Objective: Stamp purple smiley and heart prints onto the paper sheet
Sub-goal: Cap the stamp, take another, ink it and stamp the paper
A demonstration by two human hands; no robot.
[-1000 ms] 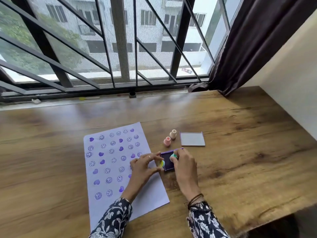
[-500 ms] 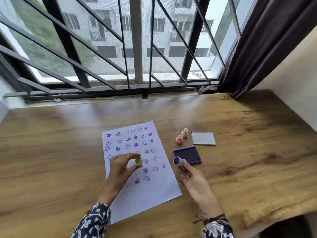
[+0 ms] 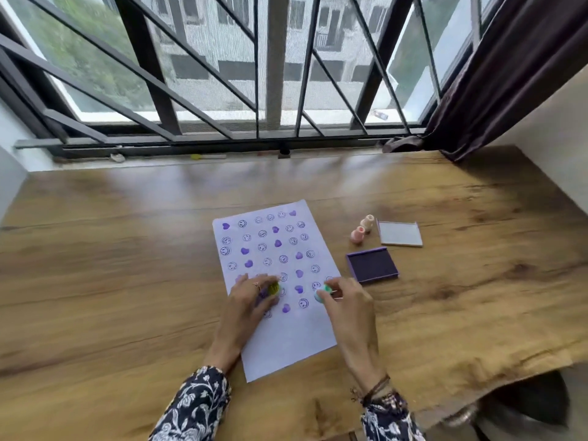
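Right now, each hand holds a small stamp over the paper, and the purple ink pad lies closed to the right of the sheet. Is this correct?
Not quite: the head view shows the purple ink pad open, its grey lid lying apart behind it. The rest holds: the left hand and right hand each hold a small stamp over the paper sheet.

A white paper sheet stamped with purple smileys and hearts (image 3: 288, 338) lies near the middle of the brown wooden table (image 3: 111, 281). Over its lower half, the left hand (image 3: 246, 305) holds a small yellow-green round stamp (image 3: 273, 288), and the right hand (image 3: 346, 308) holds a small teal round stamp (image 3: 322, 294) at the sheet's right edge. Right of the sheet sits the open purple square ink pad (image 3: 373, 265); behind it stand two small pink stamps (image 3: 362, 229), with the grey square lid (image 3: 399, 233) to their right.
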